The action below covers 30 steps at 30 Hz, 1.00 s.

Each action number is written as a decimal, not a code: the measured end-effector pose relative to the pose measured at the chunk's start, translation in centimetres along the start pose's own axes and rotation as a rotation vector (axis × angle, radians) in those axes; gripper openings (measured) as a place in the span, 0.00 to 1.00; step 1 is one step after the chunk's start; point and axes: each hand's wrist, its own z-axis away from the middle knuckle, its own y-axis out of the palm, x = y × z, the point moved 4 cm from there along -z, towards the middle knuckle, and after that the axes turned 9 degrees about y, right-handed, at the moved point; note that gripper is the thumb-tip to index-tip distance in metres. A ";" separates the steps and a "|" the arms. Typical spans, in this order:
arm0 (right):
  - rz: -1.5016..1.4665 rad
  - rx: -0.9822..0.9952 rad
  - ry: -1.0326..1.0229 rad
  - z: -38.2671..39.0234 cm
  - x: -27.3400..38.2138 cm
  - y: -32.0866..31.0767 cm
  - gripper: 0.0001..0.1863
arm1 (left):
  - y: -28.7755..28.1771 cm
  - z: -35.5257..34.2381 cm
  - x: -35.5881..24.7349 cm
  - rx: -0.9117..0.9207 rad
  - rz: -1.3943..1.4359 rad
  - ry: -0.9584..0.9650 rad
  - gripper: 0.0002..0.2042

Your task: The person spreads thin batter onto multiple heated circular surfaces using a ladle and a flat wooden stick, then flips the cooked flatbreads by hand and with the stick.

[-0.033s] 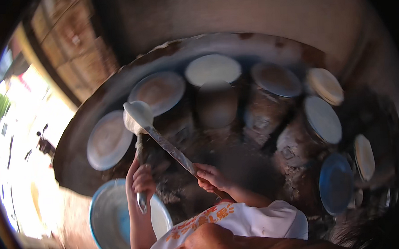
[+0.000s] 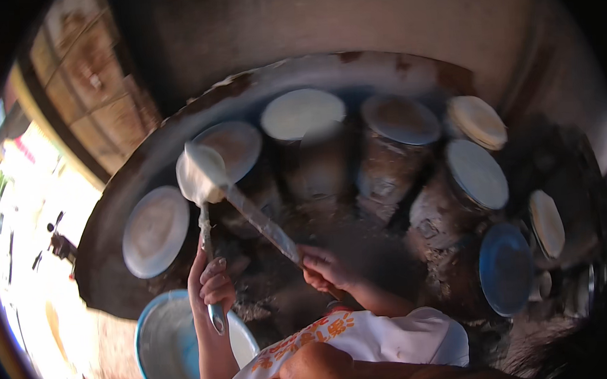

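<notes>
My left hand (image 2: pixel 214 285) is closed around the handle of a ladle (image 2: pixel 189 184), whose bowl points away from me and is coated with white batter. In my right hand (image 2: pixel 323 269) is the handle of a long spatula (image 2: pixel 265 226). The spatula's pale, smeared blade tip crosses over the ladle's bowl; the overlap hides whether it presses on the rim. Beyond the ladle lies a round griddle plate (image 2: pixel 236 148), and another griddle plate (image 2: pixel 156 231) is to its left. Below my left hand stands a blue-rimmed bucket (image 2: pixel 147 345) with whitish residue inside.
Several round griddles on stoves form an arc, including one with a pale round sheet (image 2: pixel 303 114) and a blue-grey one (image 2: pixel 505 269) at right. Stacks of flat pancakes (image 2: pixel 477 122) sit at far right. A curved metal rim (image 2: pixel 277 74) bounds the back. Outside at left is a motorbike (image 2: pixel 63 244).
The whole view has tilted slightly, shifting the griddles leftward. The ladle and the spatula tip are still crossed, with the blade angled a little more steeply. Both grips are unchanged.
</notes>
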 end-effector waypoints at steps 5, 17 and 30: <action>0.264 -0.799 -0.729 5.9 16.5 -15.5 0.21 | -2.9 -22.9 16.0 -0.122 -0.261 -0.388 0.19; -0.466 -1.326 -0.534 17.4 7.6 -44.6 0.29 | -17.7 -53.5 34.9 -0.323 0.187 -0.851 0.18; 0.253 -2.056 -0.637 9.0 15.4 -53.0 0.22 | -27.2 -67.5 36.0 -0.293 -1.019 -0.883 0.17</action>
